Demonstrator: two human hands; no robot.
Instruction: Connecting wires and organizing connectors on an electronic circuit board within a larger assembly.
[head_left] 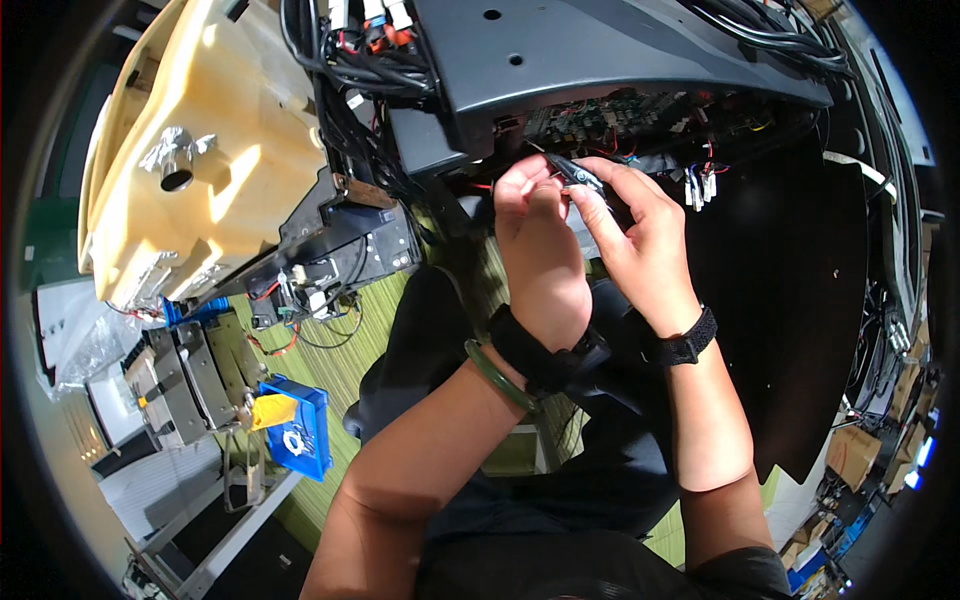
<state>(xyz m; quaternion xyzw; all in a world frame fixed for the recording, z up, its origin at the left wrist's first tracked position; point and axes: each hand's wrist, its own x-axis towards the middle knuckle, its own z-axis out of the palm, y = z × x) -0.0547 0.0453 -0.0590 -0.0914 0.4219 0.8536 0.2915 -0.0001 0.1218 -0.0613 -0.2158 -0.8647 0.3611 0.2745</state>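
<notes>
Both my hands meet just below the open underside of a dark metal housing. In my right hand is a small pair of black pliers or cutters with a round pivot, its jaws pointing up and left. My left hand is closed beside it, fingertips pinched near the tool. A short bit of red wire shows left of those fingertips; what they pinch is too small to make out. Behind the tool lies a circuit board inside the housing. White connectors on thin wires hang right of my right hand.
A cream moulded shell stands at the left, above a black metal bracket with loose wires. Black cable bundles hang beside the housing. A large black panel rises at the right. A blue bin sits lower left.
</notes>
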